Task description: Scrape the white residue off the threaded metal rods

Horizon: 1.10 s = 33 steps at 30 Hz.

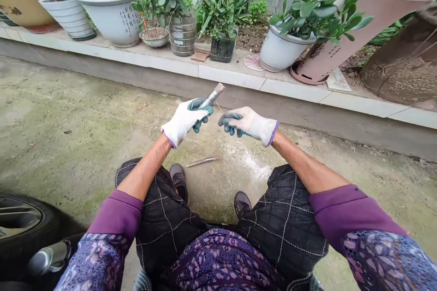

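Note:
My left hand (187,120), in a white glove with a teal grip coating, is closed around a short silvery ribbed rod (210,99). The rod tilts up to the right, and its far end is pale and brownish. A thin pale strand (219,106) shows just below that end. My right hand (247,123), gloved the same way, is a little to the right, apart from the rod. Its fingers are curled and pinched together; what they hold, if anything, is hidden. A thin stick-like piece (203,162) lies on the ground between my shoes.
White powder (251,163) is scattered on the concrete ground (102,113). A low tiled ledge (232,76) ahead bears several potted plants, including a white pot (283,50) and a tall pink pot (327,57). A wheel (44,218) and a metal cup-like thing (49,258) are at the lower left.

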Motion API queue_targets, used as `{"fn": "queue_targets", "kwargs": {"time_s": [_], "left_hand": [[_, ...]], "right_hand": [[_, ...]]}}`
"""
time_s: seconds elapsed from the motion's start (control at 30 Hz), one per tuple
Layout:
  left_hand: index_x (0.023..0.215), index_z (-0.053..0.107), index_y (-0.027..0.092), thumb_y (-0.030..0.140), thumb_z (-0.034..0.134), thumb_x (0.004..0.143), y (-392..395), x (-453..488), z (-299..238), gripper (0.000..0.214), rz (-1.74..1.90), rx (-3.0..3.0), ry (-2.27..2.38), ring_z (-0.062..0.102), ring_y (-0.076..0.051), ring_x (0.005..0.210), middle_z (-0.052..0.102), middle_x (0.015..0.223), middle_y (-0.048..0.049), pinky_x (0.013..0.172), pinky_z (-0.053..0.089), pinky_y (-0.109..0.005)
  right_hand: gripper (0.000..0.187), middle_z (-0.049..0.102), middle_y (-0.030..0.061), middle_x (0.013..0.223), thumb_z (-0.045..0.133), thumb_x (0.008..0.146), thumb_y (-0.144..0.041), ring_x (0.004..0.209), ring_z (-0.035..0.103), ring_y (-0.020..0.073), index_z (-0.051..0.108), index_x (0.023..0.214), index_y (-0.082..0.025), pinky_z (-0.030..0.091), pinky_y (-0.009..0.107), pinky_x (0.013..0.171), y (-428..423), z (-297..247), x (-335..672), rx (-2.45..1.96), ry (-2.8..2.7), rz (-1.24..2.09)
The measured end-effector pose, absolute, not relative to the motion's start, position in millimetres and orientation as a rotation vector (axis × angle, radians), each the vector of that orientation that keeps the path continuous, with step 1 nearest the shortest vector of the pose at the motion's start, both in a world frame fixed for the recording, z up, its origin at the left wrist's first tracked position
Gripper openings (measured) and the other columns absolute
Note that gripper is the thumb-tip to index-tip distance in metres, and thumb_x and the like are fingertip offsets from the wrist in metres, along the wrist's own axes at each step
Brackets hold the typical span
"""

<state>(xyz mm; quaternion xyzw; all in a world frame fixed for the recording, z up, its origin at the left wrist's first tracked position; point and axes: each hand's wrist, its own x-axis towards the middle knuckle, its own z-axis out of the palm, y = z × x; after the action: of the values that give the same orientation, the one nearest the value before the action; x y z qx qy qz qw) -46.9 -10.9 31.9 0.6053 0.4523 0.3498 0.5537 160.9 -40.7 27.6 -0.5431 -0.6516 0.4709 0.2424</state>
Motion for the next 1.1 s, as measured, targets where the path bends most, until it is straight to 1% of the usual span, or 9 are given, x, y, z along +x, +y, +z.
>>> {"fn": "queue_targets", "kwargs": {"time_s": [0.2,0.33,0.5,0.63,0.8,0.87,0.93,1.03,1.1], "left_hand": [[0.118,0.060,0.019,0.031,0.067,0.077,-4.5,-42.6,45.9,0.043,0.876,1.242,0.876,0.039,-0.004,0.037,0.057,0.060,0.0062,0.037,0.033,-0.019],[0.115,0.059,0.017,0.031,0.069,0.074,1.0,-35.9,47.0,0.045,0.912,1.211,0.768,0.045,-0.007,0.040,0.061,0.062,0.0043,0.037,0.038,-0.020],[0.104,0.060,0.016,0.030,0.073,0.066,0.1,-31.4,43.4,0.042,0.894,1.151,0.788,0.049,-0.007,0.043,0.065,0.068,0.0012,0.040,0.041,-0.021],[0.101,0.058,0.018,0.038,0.073,0.069,-1.6,-34.4,38.4,0.040,0.878,1.115,0.877,0.042,-0.006,0.040,0.060,0.065,0.0035,0.037,0.036,-0.021],[0.123,0.058,0.017,0.042,0.062,0.080,0.3,-35.8,22.4,0.049,0.817,1.341,1.172,0.043,-0.008,0.043,0.062,0.072,0.0013,0.040,0.038,-0.023],[0.130,0.059,0.020,0.039,0.061,0.082,-2.7,-31.3,11.0,0.052,0.627,1.726,1.341,0.059,-0.013,0.058,0.070,0.090,-0.0041,0.053,0.048,-0.026],[0.130,0.063,0.026,0.036,0.062,0.082,-11.6,-22.5,-1.3,0.049,0.246,2.231,1.326,0.068,-0.020,0.088,0.072,0.109,-0.0061,0.077,0.053,-0.029],[0.129,0.063,0.033,0.042,0.059,0.085,-34.9,-5.1,-14.4,0.045,-0.404,2.535,1.042,0.070,-0.024,0.091,0.073,0.108,-0.0060,0.078,0.054,-0.034],[0.128,0.063,0.034,0.045,0.059,0.085,-52.7,4.7,-14.3,0.045,-0.501,2.575,0.873,0.071,-0.026,0.092,0.072,0.108,-0.0066,0.077,0.055,-0.035]], "right_hand": [[0.026,0.057,-0.0020,0.062,0.052,0.084,-0.031,0.049,0.048,0.0092,0.071,0.096,-0.017,0.037,0.021,0.044,-65.0,51.5,154.3,-1.616,-1.892,1.040],[0.029,0.056,-0.0020,0.062,0.048,0.088,-0.034,0.050,0.046,0.0102,0.072,0.096,-0.019,0.035,0.023,0.047,-84.2,81.1,165.2,-1.669,-2.051,0.796],[0.028,0.057,-0.0011,0.061,0.046,0.090,-0.035,0.052,0.048,0.0129,0.071,0.089,-0.022,0.036,0.025,0.050,-94.1,81.9,180.0,-1.677,-2.080,0.772],[0.029,0.070,0.0045,0.081,0.044,0.093,-0.030,0.070,0.061,0.0176,0.071,0.090,-0.022,0.042,0.028,0.065,-80.2,65.4,185.6,-1.560,-2.296,0.651],[0.032,0.074,0.0077,0.095,0.040,0.097,-0.030,0.084,0.066,0.0207,0.071,0.098,-0.020,0.042,0.029,0.074,-69.7,63.0,191.5,-1.568,-2.476,0.623],[0.029,0.074,0.0082,0.096,0.042,0.096,-0.026,0.086,0.067,0.0216,0.070,0.099,-0.020,0.042,0.029,0.074,-71.4,65.1,193.6,-1.619,-2.562,0.614],[0.028,0.074,0.0100,0.098,0.043,0.094,-0.021,0.088,0.068,0.0238,0.070,0.100,-0.019,0.041,0.030,0.072,-73.7,65.6,196.1,-1.734,-2.656,0.594],[0.029,0.075,0.0132,0.099,0.043,0.092,-0.020,0.090,0.070,0.0273,0.070,0.104,-0.018,0.041,0.032,0.070,-74.6,58.9,204.9,-1.907,-2.710,0.589],[0.029,0.075,0.0138,0.098,0.043,0.092,-0.021,0.090,0.070,0.0277,0.070,0.103,-0.017,0.042,0.032,0.071,-73.2,47.6,216.3,-1.932,-2.663,0.600]]}}
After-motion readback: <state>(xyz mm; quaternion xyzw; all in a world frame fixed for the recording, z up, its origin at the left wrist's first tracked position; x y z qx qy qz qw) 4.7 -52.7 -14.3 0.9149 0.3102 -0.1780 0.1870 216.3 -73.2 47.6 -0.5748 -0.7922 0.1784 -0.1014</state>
